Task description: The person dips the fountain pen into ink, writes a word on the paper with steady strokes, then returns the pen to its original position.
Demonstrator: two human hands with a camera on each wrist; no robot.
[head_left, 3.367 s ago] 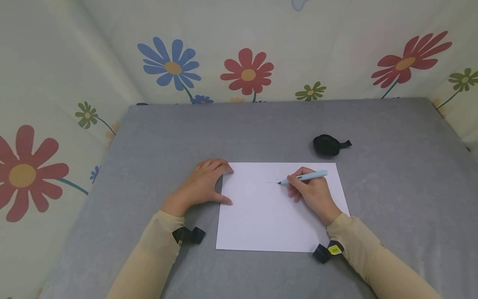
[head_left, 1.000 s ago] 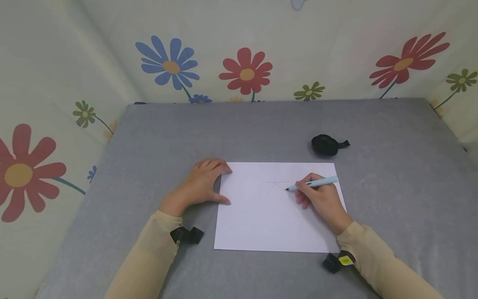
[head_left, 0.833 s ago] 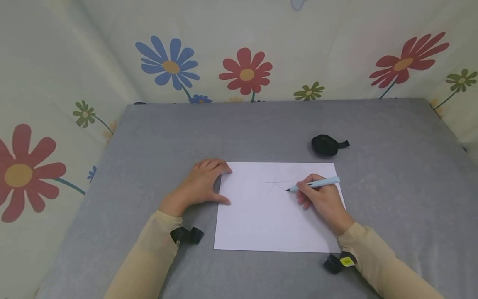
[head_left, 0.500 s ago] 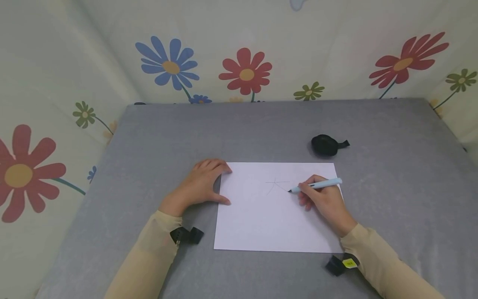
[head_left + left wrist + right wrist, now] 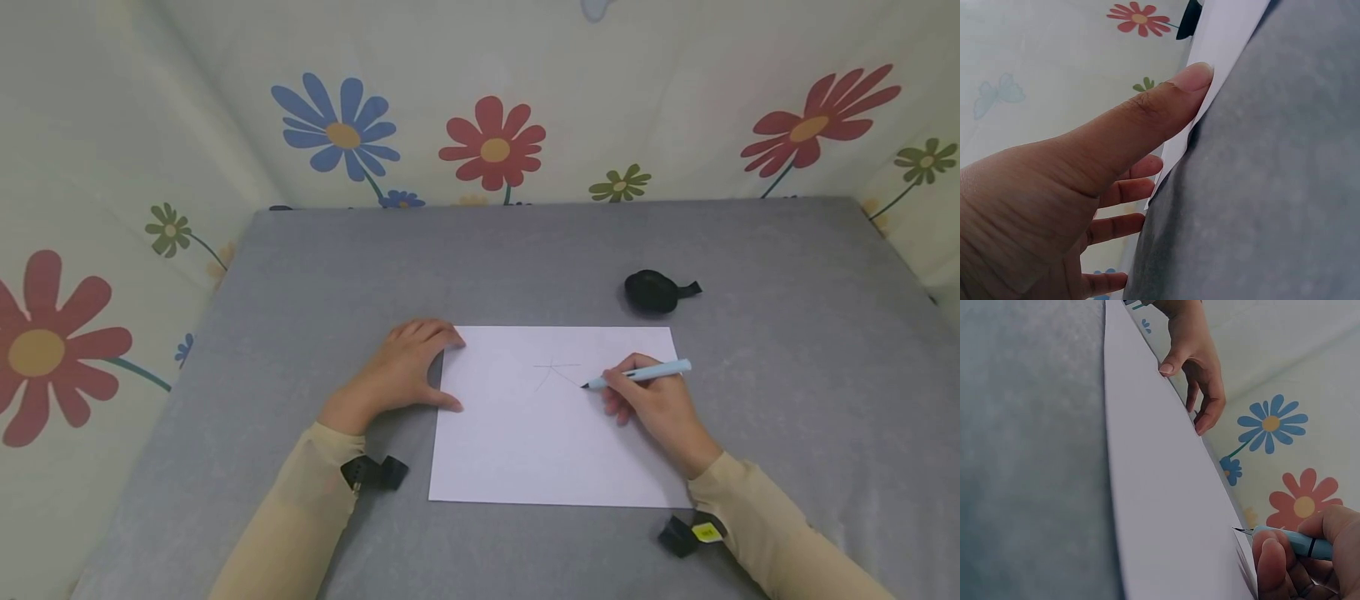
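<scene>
My right hand [image 5: 662, 412] pinches a light blue fountain pen [image 5: 652, 371] between thumb and fingers. The pen slants, its dark nib at the white sheet of paper [image 5: 510, 450]. Thin strokes [image 5: 552, 367] on the upper middle of the sheet form a horizontal line, a short upright and two slanting legs; the nib is at the lower end of the right leg. With thumb and fingers spread, my left hand [image 5: 397, 373] rests at the paper's left edge. The left wrist view shows its thumb [image 5: 1192, 78] lying over that edge.
A round black object with a short strap [image 5: 652, 292] lies beyond the paper's top right corner. Grey cloth [image 5: 337, 258] covers the table, and a flower-patterned curtain [image 5: 570, 92] hangs behind it. Each sleeved wrist wears a small black device [image 5: 678, 536].
The right hand with the pen has moved right and slightly down. A short upright and a right slanting leg have appeared beside the earlier strokes. The left hand stays in place.
</scene>
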